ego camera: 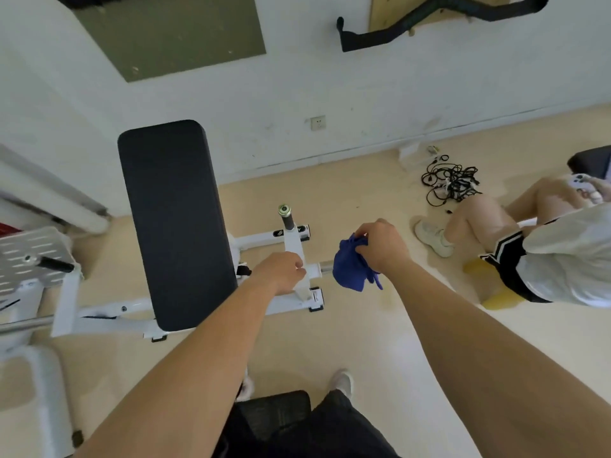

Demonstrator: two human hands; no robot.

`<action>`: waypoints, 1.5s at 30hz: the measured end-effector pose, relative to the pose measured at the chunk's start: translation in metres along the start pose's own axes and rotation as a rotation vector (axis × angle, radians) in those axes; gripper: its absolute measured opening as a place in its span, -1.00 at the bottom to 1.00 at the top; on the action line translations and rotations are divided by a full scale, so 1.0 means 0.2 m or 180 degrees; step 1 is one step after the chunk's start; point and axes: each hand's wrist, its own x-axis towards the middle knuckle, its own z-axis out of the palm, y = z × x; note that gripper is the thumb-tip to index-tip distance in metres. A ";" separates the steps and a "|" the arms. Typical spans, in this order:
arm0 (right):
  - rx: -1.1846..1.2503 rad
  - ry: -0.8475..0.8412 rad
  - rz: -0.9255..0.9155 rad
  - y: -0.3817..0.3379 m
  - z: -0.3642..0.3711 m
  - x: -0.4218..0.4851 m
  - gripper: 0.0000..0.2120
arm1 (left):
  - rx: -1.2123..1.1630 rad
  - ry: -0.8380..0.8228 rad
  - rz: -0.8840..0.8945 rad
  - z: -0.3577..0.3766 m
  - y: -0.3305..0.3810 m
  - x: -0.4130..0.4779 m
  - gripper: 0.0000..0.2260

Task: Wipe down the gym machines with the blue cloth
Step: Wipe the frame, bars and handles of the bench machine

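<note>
The blue cloth is in the right hand, in the air to the right of the long black pad of the gym machine. The fingers of this hand are curled and pinch the upper part of the cloth. The rest of the cloth hangs down in a loose bunch under the hand. The cloth hangs in front of the end of a chrome bar that comes out from the white frame; I cannot tell if it touches the bar.

The left hand is between the black pad and the cloth, over the white post of the frame. Its fingers are bent inward, but the back of the hand hides them, so I cannot tell if they hold the post or only rest near it.

Just right of the black pad, behind the left hand, a short handle with a dark grip stands up from the frame. To the left of the pad there is a grey metal plate with slots.

Far to the right of the pad another person sits and holds a white device. A heap of black cables lies on the floor near the wall, and a wall socket is above the floor line, right of the pad's top.
</note>
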 end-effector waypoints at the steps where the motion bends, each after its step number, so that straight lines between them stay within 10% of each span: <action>1: -0.0001 0.0057 -0.0011 0.00 -0.02 0.00 -0.77 | -0.0074 0.0052 -0.0011 -0.02 0.01 -0.01 -0.68; 26: -0.1341 -0.0441 -0.0736 -0.13 -0.56 1.03 -0.80 | -0.0706 0.0391 -0.0105 -0.61 0.38 0.72 -0.79; 45: -0.1625 -0.1448 -0.2545 0.01 -0.86 1.97 -0.89 | -0.1494 0.0670 -0.1730 -0.56 1.00 1.07 -0.70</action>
